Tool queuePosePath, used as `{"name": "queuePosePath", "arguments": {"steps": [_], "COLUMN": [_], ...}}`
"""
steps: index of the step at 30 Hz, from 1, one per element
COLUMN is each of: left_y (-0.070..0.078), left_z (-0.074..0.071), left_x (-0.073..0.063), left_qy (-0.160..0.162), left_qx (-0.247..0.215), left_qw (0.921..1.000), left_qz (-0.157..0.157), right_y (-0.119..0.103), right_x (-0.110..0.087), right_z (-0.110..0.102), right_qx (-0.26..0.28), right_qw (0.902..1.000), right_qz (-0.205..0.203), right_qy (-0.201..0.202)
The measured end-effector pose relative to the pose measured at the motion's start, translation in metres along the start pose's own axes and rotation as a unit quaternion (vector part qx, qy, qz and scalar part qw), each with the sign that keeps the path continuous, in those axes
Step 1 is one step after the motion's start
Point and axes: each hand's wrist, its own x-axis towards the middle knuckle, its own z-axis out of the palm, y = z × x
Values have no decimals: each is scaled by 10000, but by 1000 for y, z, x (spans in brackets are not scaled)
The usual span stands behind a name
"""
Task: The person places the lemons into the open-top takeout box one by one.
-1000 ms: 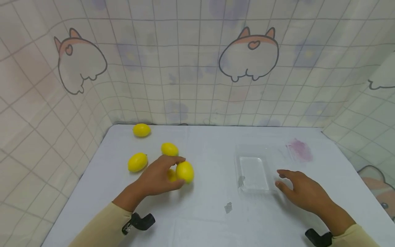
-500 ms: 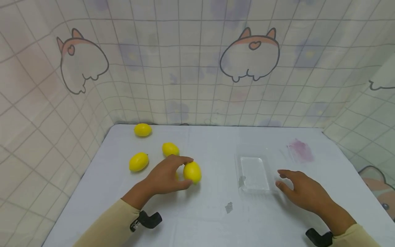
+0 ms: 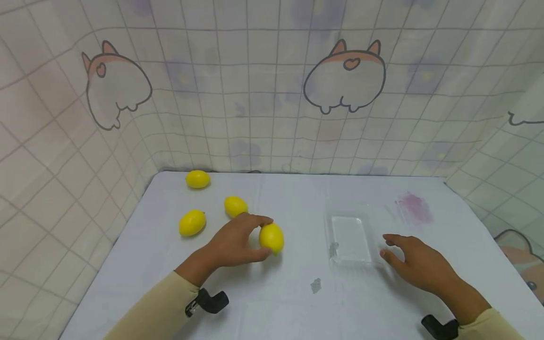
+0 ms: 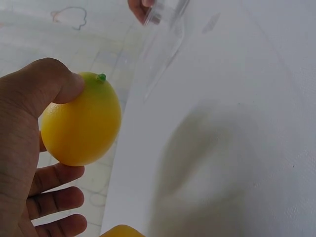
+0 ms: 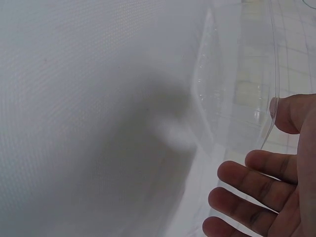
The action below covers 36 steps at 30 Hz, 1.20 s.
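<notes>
And the left hand [image 3: 231, 242] has a lemon [image 3: 272, 237] pinched between thumb and finger, left of the clear tray [image 3: 350, 240] — this looks like the carrying step. Going trayward would call for a steady pinch and clearance over the rim. The right hand [image 3: 418, 264], fingers relaxed, is at the tray's right edge — contact unclear. A yellow sliver [image 4: 123, 231], left of the tray, is cut off.

Yellow lemons [image 3: 271, 237], white tabletop [image 3: 272, 307], grey-gridded pale backdrop [image 3: 263, 101]
</notes>
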Motion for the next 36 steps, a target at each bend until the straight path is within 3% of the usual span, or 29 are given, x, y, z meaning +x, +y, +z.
{"name": "queuePosePath", "arguments": {"steps": [27,36], "left_y": [19,26], "left_z": [12,20], "left_x": [19,26], "left_qy": [-211,-267], "left_qx": [-126,-156], "left_qw": [9995,9985], "left_qz": [188,445], "right_y": [0,0], "right_x": [0,1], "right_z": [-2,0], "right_qx": [-54,-25], "right_qw": [10000,10000], "right_qz": [-64,-55], "right_qy": [34,19]}}
